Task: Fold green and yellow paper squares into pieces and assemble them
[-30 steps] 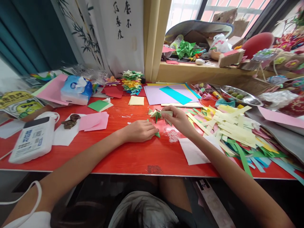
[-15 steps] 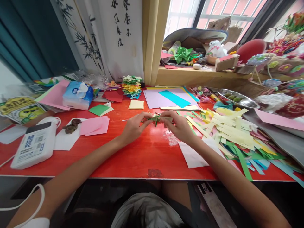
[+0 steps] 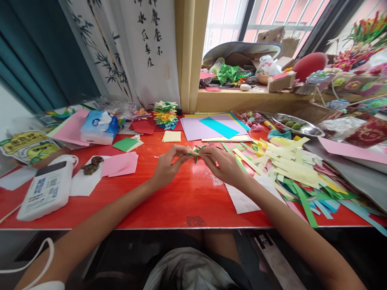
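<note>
A small folded piece of green and cream paper (image 3: 196, 154) is held up between my two hands, a little above the red table (image 3: 169, 201). My left hand (image 3: 168, 163) pinches its left side between thumb and fingers. On the other side, my right hand (image 3: 220, 162) grips it with closed fingertips, which partly hide the paper. Behind my hands stands a stack of folded paper stars (image 3: 165, 114) in green, white, yellow and blue. Square cream paper sheets (image 3: 171, 136) lie in front of that stack.
Paper strips (image 3: 293, 165) are heaped at the right beside a white sheet (image 3: 242, 197). Purple paper (image 3: 193, 128) with a blue strip lies at the back. On the left are pink squares (image 3: 121, 164), a white device (image 3: 46, 189) and a tissue pack (image 3: 99, 128). A metal bowl (image 3: 314, 129) sits back right.
The folded paper has turned slightly between my fingers, and my fingertips have shifted on it. Both hands still hold it. The head view has shifted a little.
</note>
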`<state>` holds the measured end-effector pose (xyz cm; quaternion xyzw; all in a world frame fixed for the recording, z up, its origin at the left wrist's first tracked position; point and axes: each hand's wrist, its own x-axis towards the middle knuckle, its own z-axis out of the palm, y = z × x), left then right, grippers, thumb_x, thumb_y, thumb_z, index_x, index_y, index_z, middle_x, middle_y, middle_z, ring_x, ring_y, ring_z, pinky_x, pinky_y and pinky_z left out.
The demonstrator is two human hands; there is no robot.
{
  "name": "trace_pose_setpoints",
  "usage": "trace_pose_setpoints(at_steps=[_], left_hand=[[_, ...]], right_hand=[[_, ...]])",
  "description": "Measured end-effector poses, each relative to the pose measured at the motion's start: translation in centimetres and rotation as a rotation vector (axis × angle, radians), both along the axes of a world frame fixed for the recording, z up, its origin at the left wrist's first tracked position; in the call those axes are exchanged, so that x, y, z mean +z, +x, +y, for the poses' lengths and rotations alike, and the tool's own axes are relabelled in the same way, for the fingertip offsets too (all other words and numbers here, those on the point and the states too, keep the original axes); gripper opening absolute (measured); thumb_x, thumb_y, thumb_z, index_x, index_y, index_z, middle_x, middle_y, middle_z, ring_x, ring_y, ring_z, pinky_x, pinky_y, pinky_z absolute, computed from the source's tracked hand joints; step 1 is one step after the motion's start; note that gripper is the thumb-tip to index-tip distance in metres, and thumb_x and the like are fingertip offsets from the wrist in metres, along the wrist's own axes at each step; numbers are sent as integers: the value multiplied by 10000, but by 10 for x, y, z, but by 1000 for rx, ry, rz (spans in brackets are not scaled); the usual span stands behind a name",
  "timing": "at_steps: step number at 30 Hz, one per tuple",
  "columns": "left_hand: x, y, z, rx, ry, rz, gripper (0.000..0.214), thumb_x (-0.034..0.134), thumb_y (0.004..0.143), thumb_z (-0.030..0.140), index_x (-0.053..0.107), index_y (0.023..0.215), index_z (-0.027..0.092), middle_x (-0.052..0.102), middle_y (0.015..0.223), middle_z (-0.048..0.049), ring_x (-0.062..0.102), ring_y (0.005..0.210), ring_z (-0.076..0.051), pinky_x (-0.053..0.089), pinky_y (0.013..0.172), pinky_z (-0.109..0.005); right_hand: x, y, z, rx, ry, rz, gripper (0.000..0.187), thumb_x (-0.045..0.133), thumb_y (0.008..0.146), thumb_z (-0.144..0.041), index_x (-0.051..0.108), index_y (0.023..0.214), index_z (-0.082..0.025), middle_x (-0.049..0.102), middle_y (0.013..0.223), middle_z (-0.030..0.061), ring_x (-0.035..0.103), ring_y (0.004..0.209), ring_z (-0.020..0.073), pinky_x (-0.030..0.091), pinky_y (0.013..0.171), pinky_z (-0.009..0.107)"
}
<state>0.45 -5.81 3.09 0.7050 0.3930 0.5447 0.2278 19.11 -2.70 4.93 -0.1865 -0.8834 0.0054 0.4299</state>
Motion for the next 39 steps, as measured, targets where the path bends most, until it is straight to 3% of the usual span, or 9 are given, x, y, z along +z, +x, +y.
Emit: trace_pose_setpoints(at_steps=[13,23,32,39], left_hand=[[-1,0,-3,-5,28,28,110,535,800,241,497,895,199,630,893,-26,611,840,-125,505,793,-301],[-2,0,-2,-14,110,70,121,524,807,230,497,919,193,621,910,-33,607,843,-114,519,785,-287],[-2,0,-3,30,187,162,127,512,811,198,499,938,193,606,932,-35,599,896,-117,519,789,-274],[-5,-2,-1,46,246,244,156,501,814,178,504,968,200,604,946,-44,586,909,-132,514,793,-295]], right_hand=[[0,-1,-1,-78,279,-31,88,434,850,-116,498,905,-142,621,707,25,518,532,87,368,459,210],[-2,1,-4,-150,351,-109,119,397,856,-127,502,899,-163,618,666,7,522,526,88,357,449,222],[3,4,-5,-116,531,-190,264,372,834,-47,485,1051,-144,633,727,17,549,614,93,349,452,227],[4,4,-4,-105,505,-169,256,364,838,-43,492,1037,-142,624,709,11,547,610,90,354,457,223]])
